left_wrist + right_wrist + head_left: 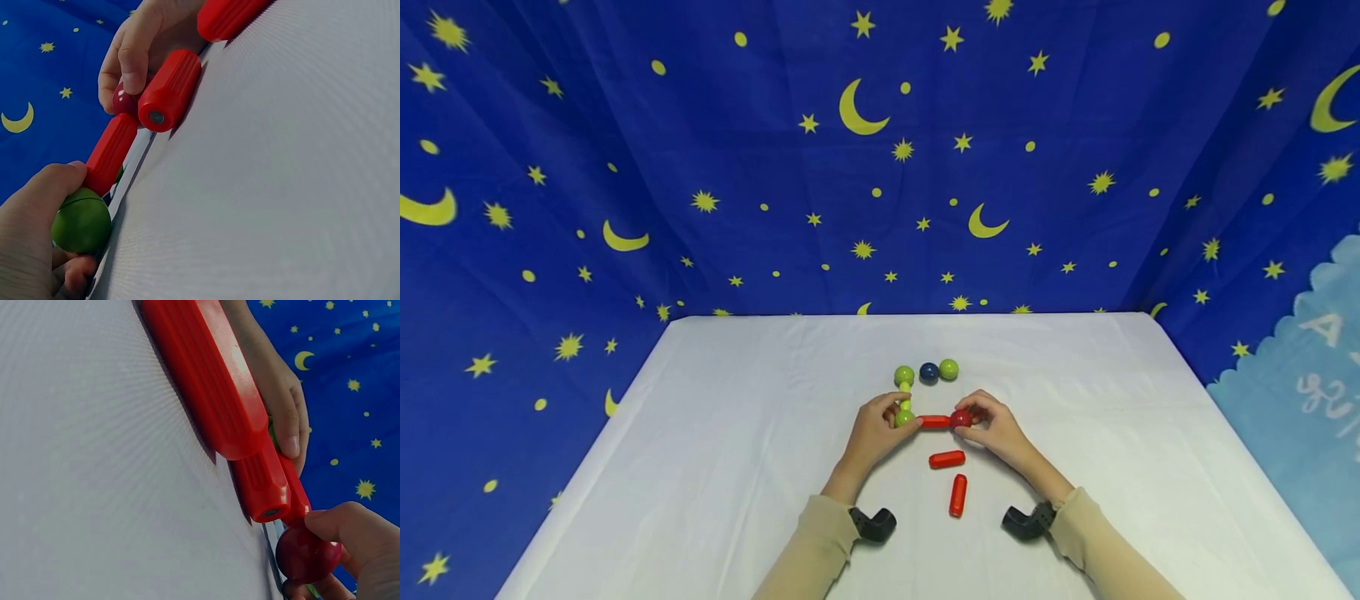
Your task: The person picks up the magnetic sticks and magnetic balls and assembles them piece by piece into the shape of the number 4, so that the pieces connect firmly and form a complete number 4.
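My left hand (872, 429) grips a green ball (81, 222) between thumb and fingers. A red magnetic rod (935, 422) runs from that ball to a dark red ball (307, 553), which my right hand (1002, 427) pinches. The left thumb lies against the rod's near end in the left wrist view. From the gripped green ball a yellow-green rod (906, 388) extends away from me to a second green ball (904, 375). The joined pieces form an L shape on the table. Fingers partly hide the gripped balls.
A dark blue ball (928, 373) and another green ball (949, 369) stand side by side behind the hands. Two loose red rods, one crosswise (947, 459) and one lengthwise (958, 496), lie between the forearms on the white-covered table (700, 467). Blue star-patterned cloth (775, 167) surrounds it.
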Motion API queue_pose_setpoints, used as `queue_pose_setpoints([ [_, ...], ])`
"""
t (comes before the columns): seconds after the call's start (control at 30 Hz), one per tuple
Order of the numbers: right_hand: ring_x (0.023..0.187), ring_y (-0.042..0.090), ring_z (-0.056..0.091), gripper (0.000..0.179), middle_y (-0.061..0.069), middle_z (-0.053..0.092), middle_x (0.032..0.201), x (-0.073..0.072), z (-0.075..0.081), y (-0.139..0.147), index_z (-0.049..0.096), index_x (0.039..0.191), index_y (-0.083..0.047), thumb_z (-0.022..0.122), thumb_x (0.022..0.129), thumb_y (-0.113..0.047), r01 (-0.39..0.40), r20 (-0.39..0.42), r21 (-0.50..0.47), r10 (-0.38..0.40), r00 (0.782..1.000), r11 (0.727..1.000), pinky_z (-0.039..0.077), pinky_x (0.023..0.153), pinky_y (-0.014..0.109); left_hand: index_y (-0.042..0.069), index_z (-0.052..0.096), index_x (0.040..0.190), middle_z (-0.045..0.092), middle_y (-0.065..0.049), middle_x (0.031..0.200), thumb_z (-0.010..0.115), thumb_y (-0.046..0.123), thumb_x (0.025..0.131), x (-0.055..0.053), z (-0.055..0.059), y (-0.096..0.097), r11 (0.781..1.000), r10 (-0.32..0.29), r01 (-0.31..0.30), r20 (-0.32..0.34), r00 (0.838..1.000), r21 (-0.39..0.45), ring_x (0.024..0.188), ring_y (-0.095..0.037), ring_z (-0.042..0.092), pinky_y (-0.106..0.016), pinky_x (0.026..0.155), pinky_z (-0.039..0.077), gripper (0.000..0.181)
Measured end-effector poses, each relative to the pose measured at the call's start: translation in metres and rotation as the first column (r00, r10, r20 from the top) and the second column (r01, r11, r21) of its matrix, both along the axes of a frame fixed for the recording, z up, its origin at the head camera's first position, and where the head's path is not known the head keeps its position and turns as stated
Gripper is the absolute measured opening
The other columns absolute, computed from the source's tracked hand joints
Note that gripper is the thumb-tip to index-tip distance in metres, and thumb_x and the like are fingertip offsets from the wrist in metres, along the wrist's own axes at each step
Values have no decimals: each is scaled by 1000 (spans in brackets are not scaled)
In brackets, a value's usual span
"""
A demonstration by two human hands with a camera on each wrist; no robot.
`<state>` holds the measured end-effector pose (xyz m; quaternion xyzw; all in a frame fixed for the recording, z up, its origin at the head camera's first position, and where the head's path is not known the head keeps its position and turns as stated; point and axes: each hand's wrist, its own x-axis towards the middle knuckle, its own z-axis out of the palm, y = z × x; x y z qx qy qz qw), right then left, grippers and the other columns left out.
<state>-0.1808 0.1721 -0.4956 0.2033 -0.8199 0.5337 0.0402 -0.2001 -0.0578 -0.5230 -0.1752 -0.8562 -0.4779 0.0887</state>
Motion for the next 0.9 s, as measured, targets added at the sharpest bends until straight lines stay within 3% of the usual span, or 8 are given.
queue_pose_setpoints([
  [0.1,83,12,53,27,14,60,97,-2,-5,3,63,102,2,74,77,0,-3,17,12,3,1000,1000,48,75,21,7,67,113,59,-4,79,79,24,76,-1,-1,0,1000,-5,5,4,1000,10,61,-2,44,-15,55,38,42],
  [0.23,85,4,51,29,9,60,98,-11,-23,8,64,102,-6,76,76,-5,-5,16,19,5,1000,1000,46,76,18,5,67,112,59,-5,79,80,24,76,-1,-1,0,1000,-10,11,-9,1000,19,61,-2,44,-15,55,38,43],
  [0.37,85,14,55,31,13,60,100,-8,-21,7,64,105,0,76,76,-2,10,-31,27,-9,999,1000,47,77,22,4,67,112,59,-6,78,79,25,77,0,0,0,1000,-16,17,-26,1000,25,61,-2,43,-16,55,39,43],
  [0.5,83,29,53,27,20,58,96,4,-6,4,63,101,7,73,76,6,50,-159,-31,-54,986,998,47,74,28,5,67,113,60,-6,79,79,25,77,0,-1,1,999,-22,22,-22,1000,31,61,-2,43,-15,55,39,43],
  [0.6,78,29,51,19,22,58,88,18,6,1,63,92,9,70,75,12,67,-230,-103,-89,969,992,45,68,32,5,67,112,60,-6,79,80,24,76,0,-1,1,999,-23,23,-17,1000,35,61,-3,43,-15,55,38,43],
  [0.73,72,20,53,15,22,60,81,34,9,-3,63,86,9,67,74,17,33,-246,-148,-69,967,988,45,63,31,5,67,112,60,-6,78,80,24,76,-1,0,1,999,-23,24,-17,1000,36,61,-3,44,-15,55,38,43],
  [0.9,77,19,59,18,21,64,86,42,-2,-6,65,91,8,68,75,15,-39,-233,-73,21,972,997,51,67,28,5,66,112,60,-6,78,80,24,76,0,0,-1,1000,-13,13,-1,1000,29,62,-4,44,-15,55,38,43],
])
